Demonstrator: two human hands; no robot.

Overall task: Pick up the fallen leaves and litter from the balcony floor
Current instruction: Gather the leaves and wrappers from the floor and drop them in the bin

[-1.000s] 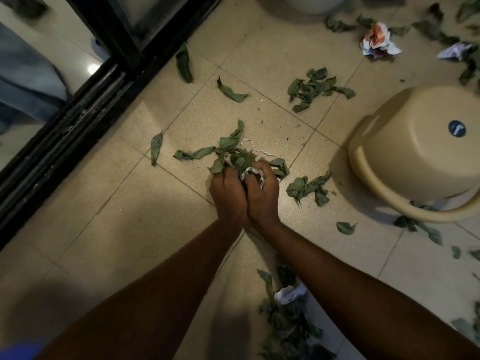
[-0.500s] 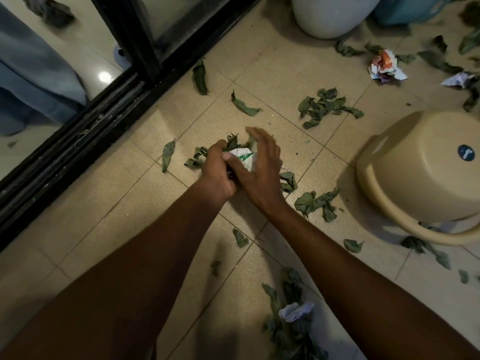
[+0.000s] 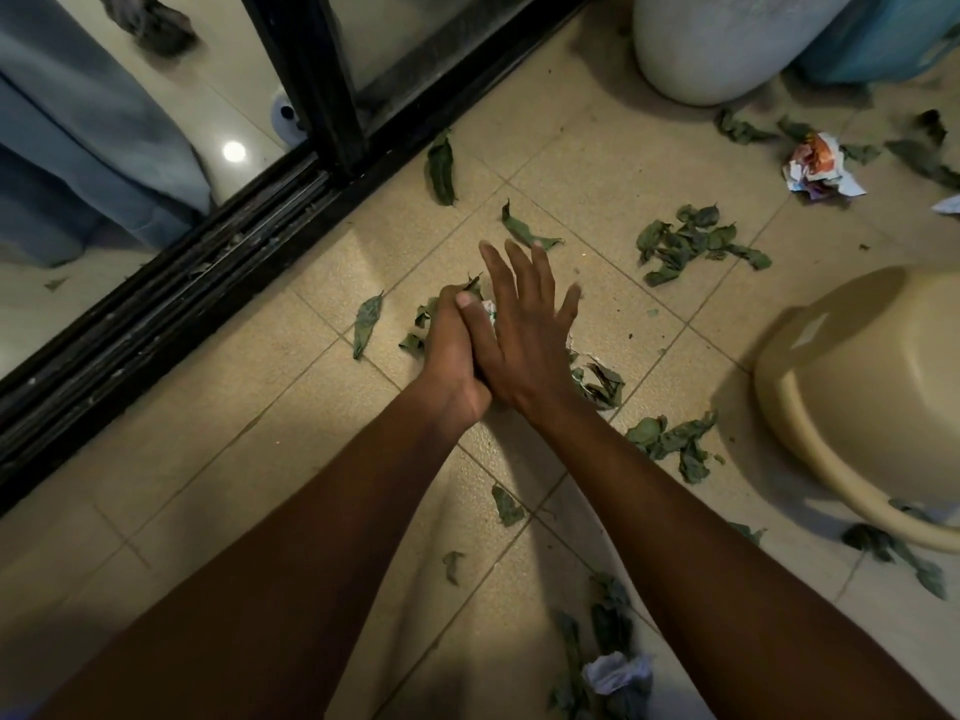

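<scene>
over the tiled floor (image 3: 249,459), left grip (image 3: 451,345) clutches a leaf wad (image 3: 421,322); right grip (image 3: 524,330) lies spread flat on top, so loose leaves may spill on lifting.

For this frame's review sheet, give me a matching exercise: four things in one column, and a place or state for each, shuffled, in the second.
Things:
1. left hand
2. right hand
3. beige tub
4. crumpled red-and-white paper

Places or states:
A. tipped over at the right edge
B. fingers straight and spread
C. lying near the white pot
D. curled round a wad of leaves

Pairs: 1-D, 2-B, 3-A, 4-C.
</scene>
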